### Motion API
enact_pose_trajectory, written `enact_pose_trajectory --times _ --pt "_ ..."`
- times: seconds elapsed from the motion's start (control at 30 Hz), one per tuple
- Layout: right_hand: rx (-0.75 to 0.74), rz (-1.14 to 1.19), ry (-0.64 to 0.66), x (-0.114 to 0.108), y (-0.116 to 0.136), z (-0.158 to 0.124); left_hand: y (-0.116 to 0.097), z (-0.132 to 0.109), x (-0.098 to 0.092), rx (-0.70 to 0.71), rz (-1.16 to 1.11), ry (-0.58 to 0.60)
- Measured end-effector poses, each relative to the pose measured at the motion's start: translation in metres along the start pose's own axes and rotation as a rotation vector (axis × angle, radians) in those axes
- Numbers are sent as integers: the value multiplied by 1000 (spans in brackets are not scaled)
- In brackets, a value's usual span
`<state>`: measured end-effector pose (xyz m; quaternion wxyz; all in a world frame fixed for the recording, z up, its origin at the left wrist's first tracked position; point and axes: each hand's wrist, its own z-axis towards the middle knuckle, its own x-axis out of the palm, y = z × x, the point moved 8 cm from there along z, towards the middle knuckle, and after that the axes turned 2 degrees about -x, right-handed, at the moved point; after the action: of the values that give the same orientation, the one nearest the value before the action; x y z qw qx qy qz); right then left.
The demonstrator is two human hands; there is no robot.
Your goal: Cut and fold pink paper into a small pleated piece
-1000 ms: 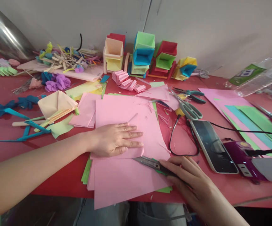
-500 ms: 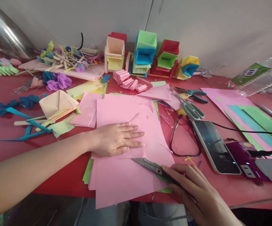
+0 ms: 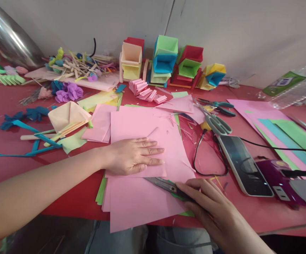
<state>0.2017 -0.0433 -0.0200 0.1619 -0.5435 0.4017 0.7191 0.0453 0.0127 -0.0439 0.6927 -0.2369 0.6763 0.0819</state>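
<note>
My left hand (image 3: 134, 157) lies flat with its fingers stretched out, pressing on a folded piece of pink paper (image 3: 156, 172). Beneath that piece is a larger pink sheet (image 3: 139, 208), on top of a stack whose green sheets (image 3: 101, 192) show at the side. My right hand (image 3: 211, 208) is closed around the dark handle of a pair of scissors (image 3: 166, 185). The scissors' blade points left, just below the lower edge of the folded paper. Part of the handle is hidden by my fingers.
A phone (image 3: 244, 164), a purple power adapter (image 3: 277, 180) and a black cable (image 3: 195, 155) lie at the right. Grey-green-handled scissors (image 3: 219, 125) and pliers (image 3: 223, 107) are beyond. Folded paper boxes (image 3: 165, 63) line the wall. Paper flowers (image 3: 69, 92) and wooden sticks (image 3: 76, 67) lie left.
My right hand has moved slightly left with the scissors, so the blade lies further along under the folded paper's lower edge. My left hand stays pressed on the paper.
</note>
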Motion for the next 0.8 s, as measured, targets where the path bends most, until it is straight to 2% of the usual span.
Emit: enact_pose_trajectory --times 0.8 --pt "28 38 16 3 9 4 0 0 -1 9 -10 -23"
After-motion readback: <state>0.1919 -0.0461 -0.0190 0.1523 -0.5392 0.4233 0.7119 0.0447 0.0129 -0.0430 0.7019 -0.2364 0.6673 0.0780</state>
